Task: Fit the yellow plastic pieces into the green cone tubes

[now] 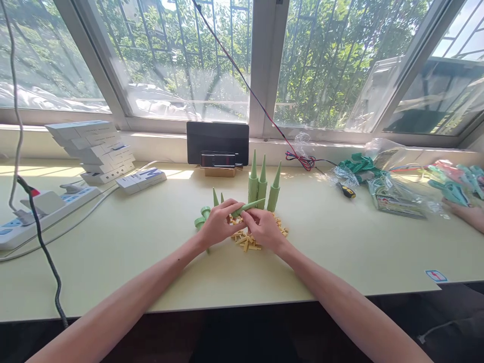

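My left hand [218, 222] and my right hand [263, 228] meet over a heap of small yellow pieces [249, 239] in the middle of the pale green table [151, 262]. Both hands are closed on one green cone [249, 205] that lies almost level, its tip pointing right. Three green cones [263, 185] stand upright just behind the hands. Two smaller cone tips [216, 197] and green ring-like parts [201, 217] sit to the left of my left hand.
A dark tablet [217, 142] leans on the window sill behind. White boxes [96, 148] and a power strip [41, 206] with cables lie left. Plastic bags with green and pink parts [397, 186] and a screwdriver [346, 190] lie right. Another person's hand [467, 214] rests at the right edge.
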Motion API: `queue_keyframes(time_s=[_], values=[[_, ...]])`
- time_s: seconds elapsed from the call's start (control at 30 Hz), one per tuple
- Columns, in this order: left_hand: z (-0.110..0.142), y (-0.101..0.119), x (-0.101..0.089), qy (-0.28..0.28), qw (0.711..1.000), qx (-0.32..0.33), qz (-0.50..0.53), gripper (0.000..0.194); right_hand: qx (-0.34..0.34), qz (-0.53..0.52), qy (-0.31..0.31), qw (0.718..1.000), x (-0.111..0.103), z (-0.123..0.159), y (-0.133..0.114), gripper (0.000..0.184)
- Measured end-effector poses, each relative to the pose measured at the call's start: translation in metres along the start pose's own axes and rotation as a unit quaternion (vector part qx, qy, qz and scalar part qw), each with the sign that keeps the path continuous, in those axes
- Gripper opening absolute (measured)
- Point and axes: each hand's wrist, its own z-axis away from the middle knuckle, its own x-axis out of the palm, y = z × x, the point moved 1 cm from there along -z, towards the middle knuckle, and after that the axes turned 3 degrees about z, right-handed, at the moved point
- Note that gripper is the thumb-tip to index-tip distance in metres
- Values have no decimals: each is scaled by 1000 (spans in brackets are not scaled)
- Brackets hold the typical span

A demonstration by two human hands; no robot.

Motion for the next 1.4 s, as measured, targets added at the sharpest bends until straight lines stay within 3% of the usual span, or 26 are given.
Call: queue_keyframes(time_s=[0.2,0.6,1.07,1.4], values=[[1,-1,-1,-21,1000,-6,1,38,9,-24,35,999,-2,-2,4,33],[1,-1,0,-23,1000,-7,-8,28,9,-46,55,997,-7,-3,6,35],[-1,-2,0,61,998,-5,-25,21,41,-86,57,994,-6,-4,7,33],[-1,0,-1,46,999,-3,-20,19,38,-73,49,995,-6,-3,11,38]])
